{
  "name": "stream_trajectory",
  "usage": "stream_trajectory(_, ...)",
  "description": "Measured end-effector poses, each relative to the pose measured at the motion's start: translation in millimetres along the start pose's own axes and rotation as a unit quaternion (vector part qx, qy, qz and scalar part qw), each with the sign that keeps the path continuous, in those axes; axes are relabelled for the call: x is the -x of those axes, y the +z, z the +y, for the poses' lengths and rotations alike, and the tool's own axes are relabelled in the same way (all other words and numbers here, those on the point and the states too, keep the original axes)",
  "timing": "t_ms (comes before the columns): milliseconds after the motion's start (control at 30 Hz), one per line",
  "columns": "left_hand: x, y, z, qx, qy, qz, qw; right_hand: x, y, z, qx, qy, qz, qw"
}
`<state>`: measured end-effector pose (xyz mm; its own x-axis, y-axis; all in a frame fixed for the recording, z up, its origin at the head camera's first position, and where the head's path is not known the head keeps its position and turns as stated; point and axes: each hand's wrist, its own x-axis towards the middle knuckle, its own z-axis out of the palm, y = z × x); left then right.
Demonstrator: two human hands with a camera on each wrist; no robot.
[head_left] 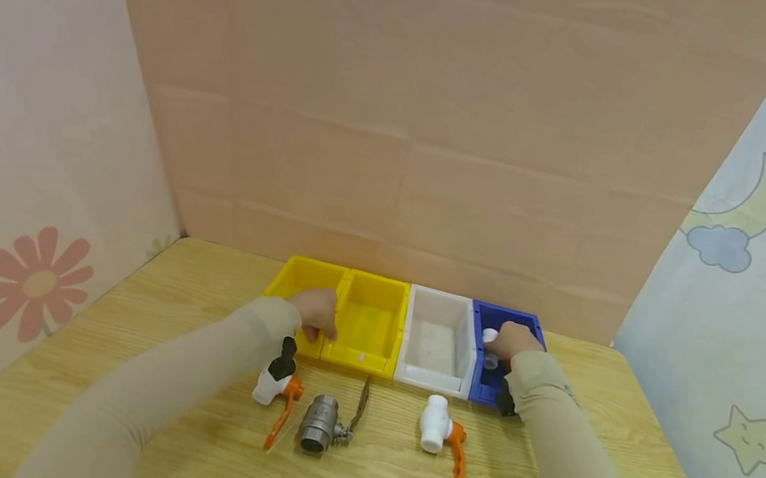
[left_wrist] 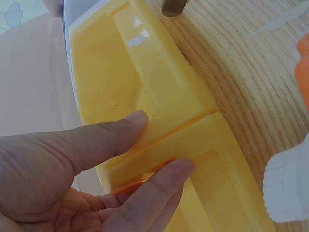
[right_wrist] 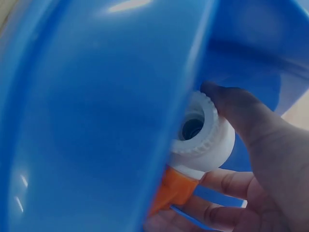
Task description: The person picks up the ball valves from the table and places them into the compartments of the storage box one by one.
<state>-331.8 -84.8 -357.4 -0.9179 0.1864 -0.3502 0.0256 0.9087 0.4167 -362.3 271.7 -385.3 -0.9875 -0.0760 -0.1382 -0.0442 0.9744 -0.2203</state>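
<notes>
In the blue bin (head_left: pixel 488 394) at the right end of the row, my right hand (head_left: pixel 514 342) holds a white plastic ball valve (right_wrist: pixel 212 145) with an orange handle (right_wrist: pixel 176 189). The thumb is on the white body and the fingers are below it, near the handle. The bin's wall hides part of the valve. My left hand (head_left: pixel 316 311) pinches the adjoining walls of two yellow bins (left_wrist: pixel 166 133). Its thumb lies on the side of one bin and its fingers on the other.
A white bin (head_left: pixel 431 381) stands between the yellow and blue ones. Before the row lie a metal ball valve (head_left: pixel 319 423), a white valve with orange handle (head_left: pixel 435 425) and another such valve (head_left: pixel 270 386) near the left sleeve. Covered walls (head_left: pixel 410 125) enclose the table.
</notes>
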Motion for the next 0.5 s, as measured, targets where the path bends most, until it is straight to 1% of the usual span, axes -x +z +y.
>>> stream_trajectory(200, 2.6, -1.0, 1.7, -0.004, 0.002, -0.001, 1.0000, -1.1, 3.9, 1.7, 0.003, -0.002, 0.000, 1.000)
stream_trajectory(500, 4.9, -1.7, 3.0, -0.010, 0.000, -0.005, 0.9999, 0.4, 4.9, 1.0, -0.005, 0.006, -0.013, 1.000)
